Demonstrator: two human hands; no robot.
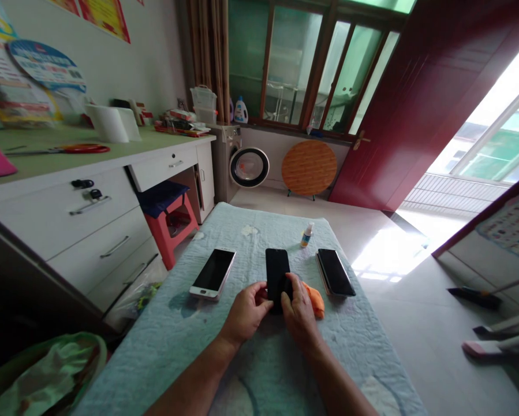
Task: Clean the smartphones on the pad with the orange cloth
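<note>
On a table covered with a pale blue quilted cloth (190,341) lie three phones. My left hand (245,312) pinches the near left edge of the middle black phone (277,272). My right hand (299,311) rests its fingers on the same phone's near right part, with an orange cloth (316,299) under its outer side. A white-framed phone (213,272) lies to the left, untouched. A black phone (335,271) lies to the right. A small spray bottle (306,234) stands beyond the phones.
A white desk with drawers (90,214) runs along the left, a red-and-blue stool (168,216) under it. A washing machine (242,164) and a round wooden tabletop (309,167) stand at the far wall. A green bag (47,375) sits near left; a broom (475,296) lies on the right floor.
</note>
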